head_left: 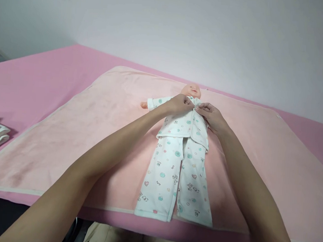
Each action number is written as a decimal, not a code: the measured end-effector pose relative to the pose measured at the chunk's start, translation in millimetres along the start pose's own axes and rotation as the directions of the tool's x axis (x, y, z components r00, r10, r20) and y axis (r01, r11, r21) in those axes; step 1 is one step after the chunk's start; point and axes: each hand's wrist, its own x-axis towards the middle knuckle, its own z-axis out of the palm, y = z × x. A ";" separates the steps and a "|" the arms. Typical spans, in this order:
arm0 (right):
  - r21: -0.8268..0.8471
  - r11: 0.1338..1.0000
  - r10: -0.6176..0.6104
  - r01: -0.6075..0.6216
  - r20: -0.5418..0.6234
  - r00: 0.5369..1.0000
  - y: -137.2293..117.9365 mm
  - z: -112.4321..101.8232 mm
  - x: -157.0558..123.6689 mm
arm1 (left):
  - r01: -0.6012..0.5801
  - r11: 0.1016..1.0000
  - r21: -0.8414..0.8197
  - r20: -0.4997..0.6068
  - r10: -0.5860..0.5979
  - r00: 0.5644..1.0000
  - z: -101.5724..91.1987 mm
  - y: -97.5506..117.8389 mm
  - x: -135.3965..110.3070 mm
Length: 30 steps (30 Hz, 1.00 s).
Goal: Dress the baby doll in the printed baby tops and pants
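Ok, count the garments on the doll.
2: a printed top on the chest, pinched near the collar by the left hand and right hand; matching trousers below it, legs reaching toward the near edge. Layers underneath may be hidden.

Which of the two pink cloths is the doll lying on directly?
The paler, peach-pink blanket; the doll lies on it, while the deeper pink sheet shows around its edges.

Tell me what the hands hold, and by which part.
The shirt, at its collar: left hand pinches one front edge, right hand the other.
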 end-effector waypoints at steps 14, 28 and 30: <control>-0.206 0.971 -0.095 0.117 0.116 0.989 -12.8 -8.2 -10.7 | 0.079 0.996 0.028 0.062 -0.080 0.995 -9.4 4.8 -2.2; -0.349 0.910 -0.204 0.224 0.092 0.975 -12.4 5.8 -14.2 | 0.103 0.995 0.004 0.026 -0.103 0.994 -7.4 3.4 -3.3; -0.348 0.910 -0.209 0.226 0.089 0.974 -13.2 6.6 -14.1 | 0.102 0.995 -0.017 0.059 -0.100 0.993 -8.7 2.0 -2.7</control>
